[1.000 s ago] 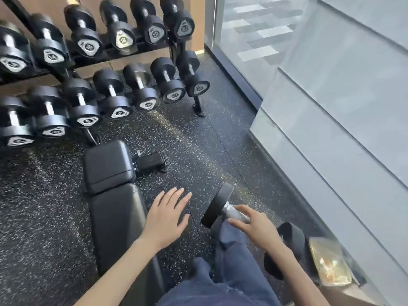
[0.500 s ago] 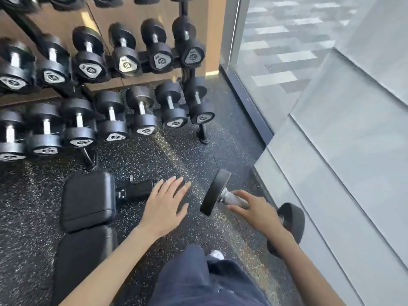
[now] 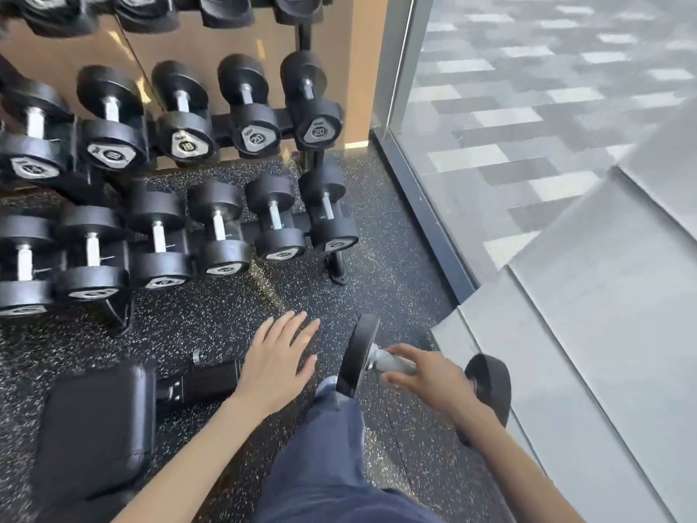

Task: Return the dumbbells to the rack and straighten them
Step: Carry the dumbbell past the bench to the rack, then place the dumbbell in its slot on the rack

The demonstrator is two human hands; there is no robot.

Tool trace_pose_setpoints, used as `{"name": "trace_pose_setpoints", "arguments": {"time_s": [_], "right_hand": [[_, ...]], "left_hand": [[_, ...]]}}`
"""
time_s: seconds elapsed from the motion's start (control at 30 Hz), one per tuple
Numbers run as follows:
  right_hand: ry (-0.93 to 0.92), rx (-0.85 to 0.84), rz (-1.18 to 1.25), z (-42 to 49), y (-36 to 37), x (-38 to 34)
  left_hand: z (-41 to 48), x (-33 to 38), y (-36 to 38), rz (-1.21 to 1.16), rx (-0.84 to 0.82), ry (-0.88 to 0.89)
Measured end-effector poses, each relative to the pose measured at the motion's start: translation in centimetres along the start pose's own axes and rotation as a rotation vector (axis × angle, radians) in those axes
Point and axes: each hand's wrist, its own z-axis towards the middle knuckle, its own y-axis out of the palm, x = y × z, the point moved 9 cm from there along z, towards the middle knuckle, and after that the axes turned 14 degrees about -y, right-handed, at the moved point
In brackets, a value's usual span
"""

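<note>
The right hand (image 3: 433,379) grips the dumbbell (image 3: 384,361) by its handle, one head just beyond the fingertips, the other behind the wrist. The left hand (image 3: 277,358) hovers alongside, fingers straight and spread, with the rack (image 3: 308,37) well ahead.

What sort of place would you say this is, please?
Most likely a gym's free-weights area: a tiered rack lined with black dumbbells, a padded bench on speckled floor, and the right hand gripping a loose dumbbell by its handle.
</note>
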Motion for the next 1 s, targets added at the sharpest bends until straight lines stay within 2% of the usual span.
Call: {"name": "trace_pose_setpoints", "arguments": {"time_s": [0.13, 0.27, 0.5, 0.63, 1.0], "right_hand": [[-0.020, 0.053, -0.105, 6.8, -5.9, -0.4], [-0.042, 0.108, -0.067, 11.9, -11.3, -1.1], [-0.065, 0.117, 0.039, 19.1, -15.3, 0.7], [-0.078, 0.094, 0.004, 24.1, -18.9, 3.1], [-0.197, 0.085, -0.165, 37.4, -35.1, 7.3]], "left_hand": [[7.6, -2.2, -2.0, 0.024, 0.010, -0.027], [13.9, -3.8, -4.6, 0.013, 0.067, -0.044], [20.8, -4.3, -6.0, -0.016, 0.078, -0.075], [25.4, -4.4, -5.9, 0.024, 0.070, -0.091], [43.3, 0.6, -12.2, 0.011, 0.168, -0.188]]}}
